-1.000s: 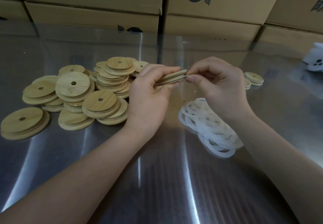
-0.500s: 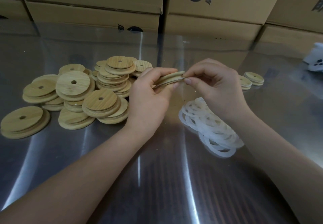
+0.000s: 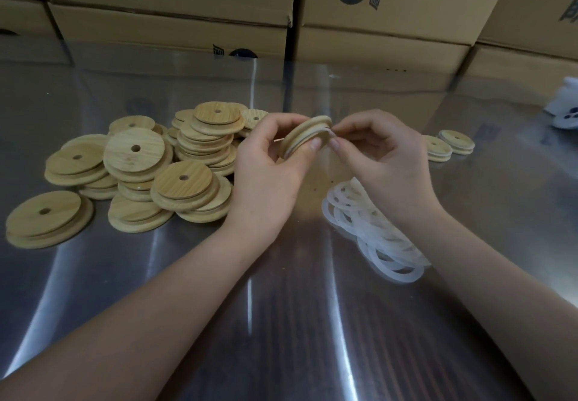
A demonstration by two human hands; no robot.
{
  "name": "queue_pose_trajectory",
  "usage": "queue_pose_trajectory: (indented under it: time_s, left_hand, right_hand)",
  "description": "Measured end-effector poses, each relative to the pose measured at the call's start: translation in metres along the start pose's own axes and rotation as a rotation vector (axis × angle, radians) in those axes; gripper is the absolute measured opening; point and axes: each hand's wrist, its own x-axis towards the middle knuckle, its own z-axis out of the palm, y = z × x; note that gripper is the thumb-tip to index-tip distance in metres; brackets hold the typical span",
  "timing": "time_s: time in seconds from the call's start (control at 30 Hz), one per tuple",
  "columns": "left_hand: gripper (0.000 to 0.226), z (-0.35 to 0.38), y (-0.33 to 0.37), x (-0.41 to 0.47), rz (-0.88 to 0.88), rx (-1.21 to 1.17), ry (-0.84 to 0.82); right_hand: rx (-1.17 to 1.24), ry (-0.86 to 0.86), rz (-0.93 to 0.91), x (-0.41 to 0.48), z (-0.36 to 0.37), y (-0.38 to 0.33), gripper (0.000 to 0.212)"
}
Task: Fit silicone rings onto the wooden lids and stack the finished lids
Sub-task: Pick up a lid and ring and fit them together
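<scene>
wooden lids point(image 3: 134, 166) lie in a loose heap on the left of the steel table point(image 3: 281, 322), most of them flat with the small centre hole up, some overlapped in short stacks. right of the heap the left hand point(image 3: 266, 178) comes in from the lower left, forearm low over the table and wrist bent up. it grips the held lid point(image 3: 305, 133) in the air above the table's middle, thumb pressed on the near rim and the other fingers curled over the far side. that lid is tilted almost edge-on to the camera, its rim running from lower left to upper right, its broad face turned up and away. a white silicone ring point(image 3: 317, 135) shows in the groove along the near edge. the right hand point(image 3: 384, 162) reaches in from the lower right, thumb and forefinger pinching the ring at the lid's right end, remaining fingers loosely curled. below that hand a tangle of spare rings point(image 3: 375, 234) lies flat on the table. farther right, finished lids point(image 3: 450, 147) sit in two low piles side by side, pale bands at their edges. cardboard boxes point(image 3: 175, 25) line the back.
</scene>
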Motion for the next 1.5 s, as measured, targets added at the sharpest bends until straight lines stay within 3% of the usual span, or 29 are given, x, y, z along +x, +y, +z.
queue_pose_trajectory:
  time_s: [0.23, 0.47, 0.8, 1.5]
  left_hand:
    - [0.032, -0.0003, 0.0006, 0.0004, 0.059, 0.18, 0.0]
    - [0.023, -0.0013, 0.0022, -0.0008, 0.176, 0.331, 0.071]
    - [0.028, -0.0036, -0.002, 0.0043, 0.194, 0.368, 0.061]
    - [0.024, -0.0014, -0.0043, 0.002, 0.109, 0.295, 0.011]
  right_hand:
    - [-0.094, 0.016, -0.157, 0.0004, -0.0004, 0.0022, 0.005]
    - [-0.195, 0.013, -0.279, 0.0004, -0.0008, -0.0002, 0.003]
    - [-0.125, -0.018, -0.119, 0.0021, -0.002, 0.0014, 0.003]
    - [-0.16, -0.081, -0.113, 0.0028, -0.0051, -0.0003, 0.007]
